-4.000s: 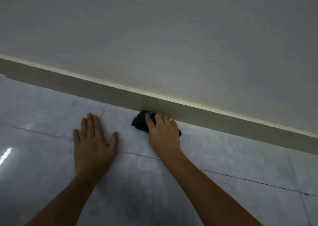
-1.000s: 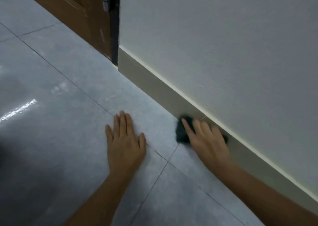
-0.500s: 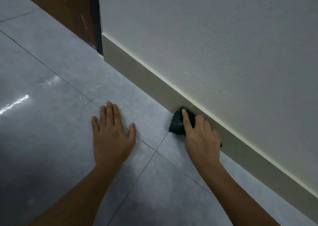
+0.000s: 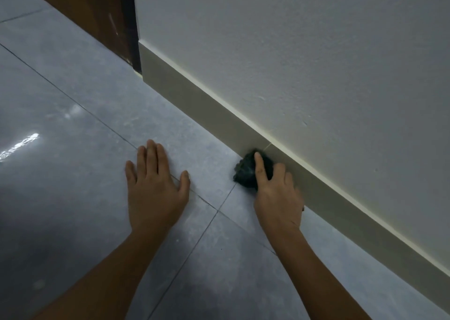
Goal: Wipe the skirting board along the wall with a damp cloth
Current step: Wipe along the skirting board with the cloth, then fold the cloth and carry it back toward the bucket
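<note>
A beige skirting board (image 4: 194, 95) runs along the foot of the white wall from the upper left down to the lower right. A dark, bunched cloth (image 4: 246, 171) lies pressed against the board's face where it meets the floor. My right hand (image 4: 277, 195) covers the cloth's right part and holds it to the board, index finger stretched over it. My left hand (image 4: 155, 188) lies flat on the floor tiles, fingers spread, holding nothing, a short way left of the cloth.
Glossy grey floor tiles (image 4: 73, 149) with dark grout lines fill the left and bottom. A brown wooden door (image 4: 92, 10) with a dark frame edge (image 4: 132, 27) stands at the skirting board's left end. The textured white wall (image 4: 316, 64) fills the upper right.
My right hand and the cloth have slid left along the board toward the door since four seconds ago. My left hand shifted along the floor with them. The door came into view.
</note>
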Tool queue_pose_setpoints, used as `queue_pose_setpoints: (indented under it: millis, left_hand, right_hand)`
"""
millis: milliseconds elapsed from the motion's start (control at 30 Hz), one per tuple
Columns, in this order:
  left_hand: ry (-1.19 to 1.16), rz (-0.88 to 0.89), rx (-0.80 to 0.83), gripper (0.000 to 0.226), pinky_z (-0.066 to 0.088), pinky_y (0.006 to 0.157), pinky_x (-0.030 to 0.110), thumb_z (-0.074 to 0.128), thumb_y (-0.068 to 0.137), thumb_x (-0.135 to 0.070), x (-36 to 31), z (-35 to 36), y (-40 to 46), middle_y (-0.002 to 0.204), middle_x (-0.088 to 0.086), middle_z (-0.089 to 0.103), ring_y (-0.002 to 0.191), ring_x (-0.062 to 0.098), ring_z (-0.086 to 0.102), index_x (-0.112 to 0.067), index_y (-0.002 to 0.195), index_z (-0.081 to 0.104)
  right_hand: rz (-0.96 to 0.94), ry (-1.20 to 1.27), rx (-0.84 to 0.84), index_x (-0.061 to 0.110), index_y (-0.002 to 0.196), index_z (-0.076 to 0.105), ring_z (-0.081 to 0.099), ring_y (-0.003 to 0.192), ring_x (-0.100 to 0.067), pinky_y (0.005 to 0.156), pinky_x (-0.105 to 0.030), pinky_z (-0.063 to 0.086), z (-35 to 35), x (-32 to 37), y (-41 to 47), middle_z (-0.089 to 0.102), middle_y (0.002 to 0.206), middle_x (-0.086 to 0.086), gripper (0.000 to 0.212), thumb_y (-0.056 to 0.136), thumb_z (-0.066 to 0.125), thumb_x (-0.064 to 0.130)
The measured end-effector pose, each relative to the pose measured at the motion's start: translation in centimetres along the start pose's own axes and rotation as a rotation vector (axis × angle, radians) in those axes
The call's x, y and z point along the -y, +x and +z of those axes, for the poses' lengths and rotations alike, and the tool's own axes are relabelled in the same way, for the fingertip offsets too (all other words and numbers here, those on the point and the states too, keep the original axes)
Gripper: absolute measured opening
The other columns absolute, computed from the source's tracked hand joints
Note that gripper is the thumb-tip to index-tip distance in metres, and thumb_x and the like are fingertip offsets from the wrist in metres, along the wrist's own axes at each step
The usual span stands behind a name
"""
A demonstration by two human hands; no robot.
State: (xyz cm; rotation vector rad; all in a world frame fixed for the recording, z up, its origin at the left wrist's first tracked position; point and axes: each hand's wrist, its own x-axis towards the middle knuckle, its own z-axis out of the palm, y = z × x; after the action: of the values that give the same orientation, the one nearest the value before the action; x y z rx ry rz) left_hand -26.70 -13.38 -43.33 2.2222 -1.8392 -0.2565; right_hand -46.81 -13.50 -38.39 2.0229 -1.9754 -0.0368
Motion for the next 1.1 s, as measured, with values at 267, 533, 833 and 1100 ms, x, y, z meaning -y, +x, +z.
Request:
queue_pose_setpoints:
  millis: [267,533,833,1100]
  left_hand:
    - [-0.01,0.006,0.003,0.078,0.007,0.117,0.048,0.024,0.09,-0.053,-0.7,0.0,0.3,0.157,0.018,0.013,0.146,0.03,0.009,-0.004,0.149,0.01]
    - [-0.049,0.017,0.02,0.08,0.005,0.116,0.048,0.025,0.088,-0.054,-0.5,0.4,-0.6,0.157,0.018,0.014,0.146,0.03,0.009,-0.003,0.149,0.011]
    - [-0.157,-0.092,0.267,0.072,0.003,0.116,0.047,0.032,0.094,-0.046,-1.2,-1.1,0.6,0.158,0.015,0.01,0.146,0.028,0.007,-0.004,0.149,0.014]
    - [-1.274,-0.433,0.794,0.041,0.049,0.086,0.036,0.044,0.09,-0.055,-8.2,-13.6,0.6,0.101,0.005,0.066,0.097,0.023,0.063,-0.019,0.105,0.055]
  right_hand:
    - [0.081,0.022,-0.135,0.013,0.132,0.052,0.049,0.06,-0.024,0.045,-0.029,0.037,-1.6,-0.9,0.5,0.055,0.084,-0.015,0.076,0.061,0.07,-0.007]
    - [0.083,0.049,0.108,0.016,0.127,0.058,0.053,0.061,-0.028,0.045,-0.034,0.045,1.4,0.2,-1.3,0.057,0.082,-0.018,0.079,0.051,0.076,0.002]
    - [-0.133,0.138,0.443,0.027,0.145,0.029,0.053,0.096,-0.028,0.072,-0.036,0.047,-1.5,0.0,0.9,0.045,0.119,-0.014,0.065,0.086,0.055,0.015]
    - [-0.239,0.438,0.293,0.025,0.123,0.04,0.056,0.084,-0.02,0.065,-0.029,0.046,-14.6,-1.7,3.8,0.06,0.106,-0.002,0.044,0.082,0.057,0.026]
